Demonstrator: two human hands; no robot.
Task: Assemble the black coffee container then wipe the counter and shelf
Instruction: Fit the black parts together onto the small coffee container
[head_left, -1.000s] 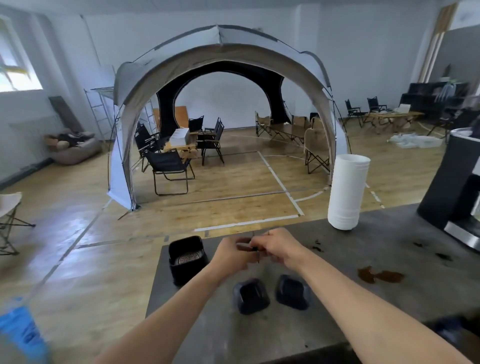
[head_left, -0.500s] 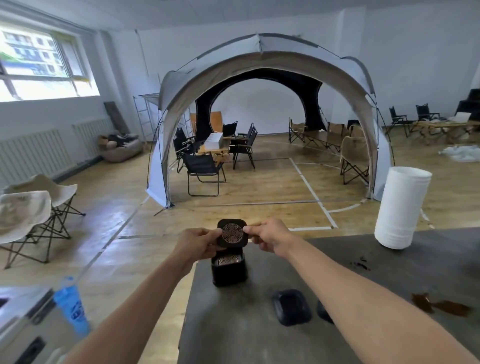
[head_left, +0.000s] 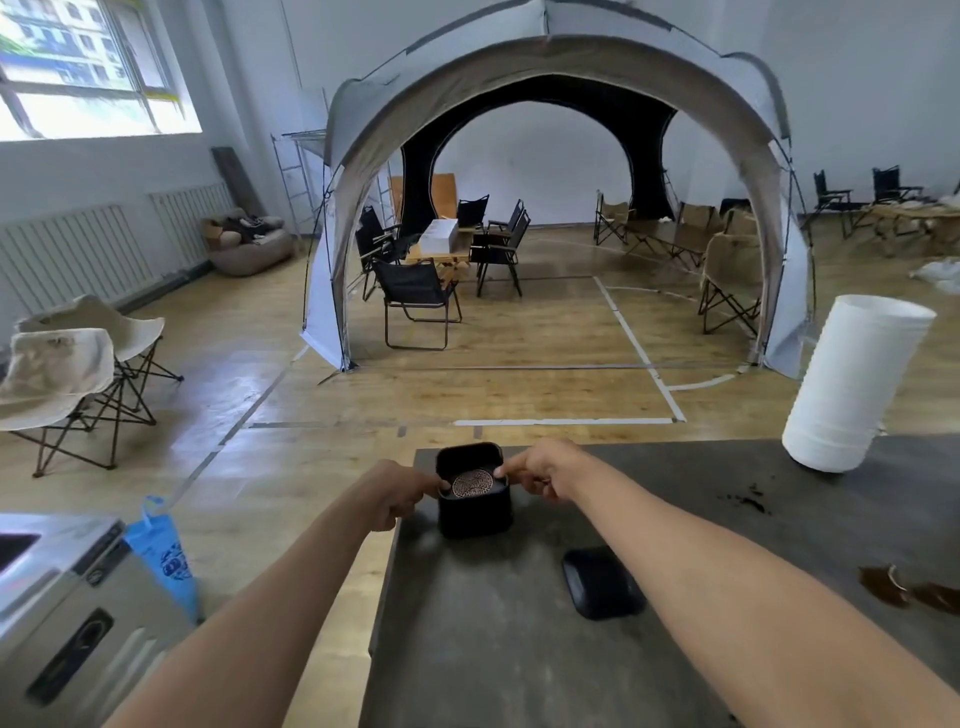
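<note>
Both hands, the left hand (head_left: 402, 496) and right hand (head_left: 540, 467), pinched the perforated insert (head_left: 471, 483) level inside the black coffee container (head_left: 474, 506) (near the tabletop (head_left: 493, 623) corner), apparently so it seated squarely.

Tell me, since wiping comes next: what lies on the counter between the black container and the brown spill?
In the head view, a black lid and the right forearm lie between the black container and the brown spill.

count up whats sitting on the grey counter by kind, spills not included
black container body with round mesh filter in it: 1
loose black lid piece: 1
white stack of cups: 1
total: 3
</note>
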